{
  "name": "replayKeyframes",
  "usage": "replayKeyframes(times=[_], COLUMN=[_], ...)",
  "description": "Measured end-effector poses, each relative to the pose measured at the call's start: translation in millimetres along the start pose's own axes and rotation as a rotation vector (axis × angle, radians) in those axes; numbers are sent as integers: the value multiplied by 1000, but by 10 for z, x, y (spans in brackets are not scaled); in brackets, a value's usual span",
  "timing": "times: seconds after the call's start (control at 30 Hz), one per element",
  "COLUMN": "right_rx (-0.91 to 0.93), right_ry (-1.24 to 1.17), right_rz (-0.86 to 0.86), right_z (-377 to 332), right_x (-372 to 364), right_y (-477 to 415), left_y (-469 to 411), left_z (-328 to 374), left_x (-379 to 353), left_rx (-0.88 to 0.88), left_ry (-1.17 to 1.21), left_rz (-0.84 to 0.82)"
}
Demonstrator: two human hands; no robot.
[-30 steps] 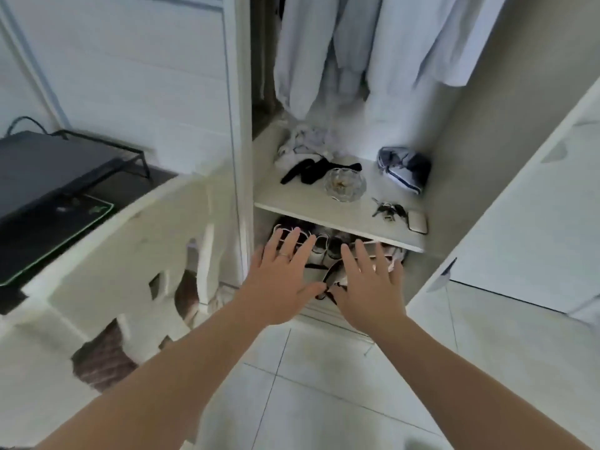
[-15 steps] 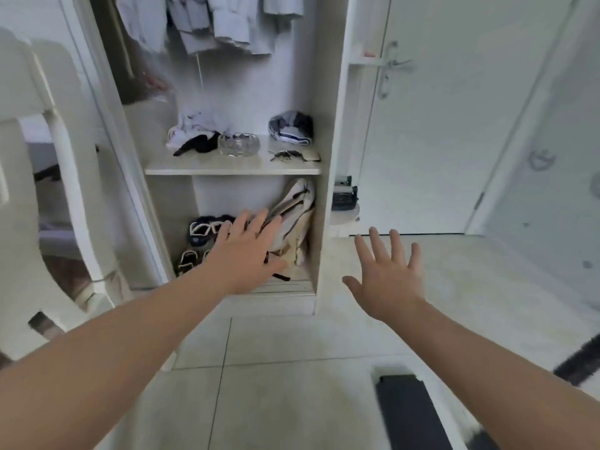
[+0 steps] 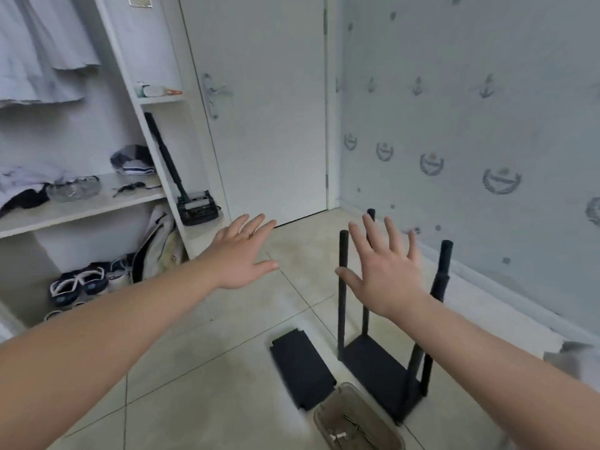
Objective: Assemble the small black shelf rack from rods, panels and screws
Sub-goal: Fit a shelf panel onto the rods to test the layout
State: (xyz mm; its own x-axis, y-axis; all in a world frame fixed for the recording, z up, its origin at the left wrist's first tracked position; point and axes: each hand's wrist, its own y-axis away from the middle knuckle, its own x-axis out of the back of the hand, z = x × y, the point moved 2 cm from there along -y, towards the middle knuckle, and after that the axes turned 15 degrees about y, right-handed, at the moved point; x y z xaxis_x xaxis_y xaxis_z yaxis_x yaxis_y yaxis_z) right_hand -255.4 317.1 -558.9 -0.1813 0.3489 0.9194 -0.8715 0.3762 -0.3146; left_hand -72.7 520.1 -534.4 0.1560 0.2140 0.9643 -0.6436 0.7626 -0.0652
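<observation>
A partly built black rack (image 3: 383, 368) stands on the tiled floor at lower right: a flat bottom panel with several black rods (image 3: 342, 287) rising upright from its corners. A loose black panel (image 3: 302, 368) lies flat on the floor just left of it. A clear tray (image 3: 357, 420) holding small screws sits in front of both. My left hand (image 3: 242, 254) and my right hand (image 3: 386, 271) are held out in the air with fingers spread, holding nothing. The right hand hovers above the rack, in front of its rods.
An open white wardrobe (image 3: 156, 134) stands at left with clothes, a glass bowl (image 3: 74, 190), shoes (image 3: 81, 282) and a bag. A closed white door (image 3: 259, 108) is straight ahead. A patterned wall (image 3: 470, 141) runs along the right.
The view has swung right from the wardrobe to the floor by the door, bringing the rack, loose panel and tray into sight. Both hands stay spread and empty.
</observation>
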Motion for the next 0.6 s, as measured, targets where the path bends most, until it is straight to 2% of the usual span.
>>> replayKeyframes(times=[0.13,0.37,0.5,0.6], right_rx=[-171,-402,-480,-592], right_ry=[-18,-186,-405,-704], right_rz=[-42,-173,-209,-224], right_z=[607,1057,1038,1031], right_x=[-218,-807,-1153,-1392], right_y=[254,429,376,308], left_y=[-628,-1707,-2078,-2279], left_z=[413,710,662,635], left_x=[-250,-988,-1417,-1614], left_rx=[-12,123,232,302], left_ry=[32,339,736,944], left_rz=[-72,-139,-93,-21])
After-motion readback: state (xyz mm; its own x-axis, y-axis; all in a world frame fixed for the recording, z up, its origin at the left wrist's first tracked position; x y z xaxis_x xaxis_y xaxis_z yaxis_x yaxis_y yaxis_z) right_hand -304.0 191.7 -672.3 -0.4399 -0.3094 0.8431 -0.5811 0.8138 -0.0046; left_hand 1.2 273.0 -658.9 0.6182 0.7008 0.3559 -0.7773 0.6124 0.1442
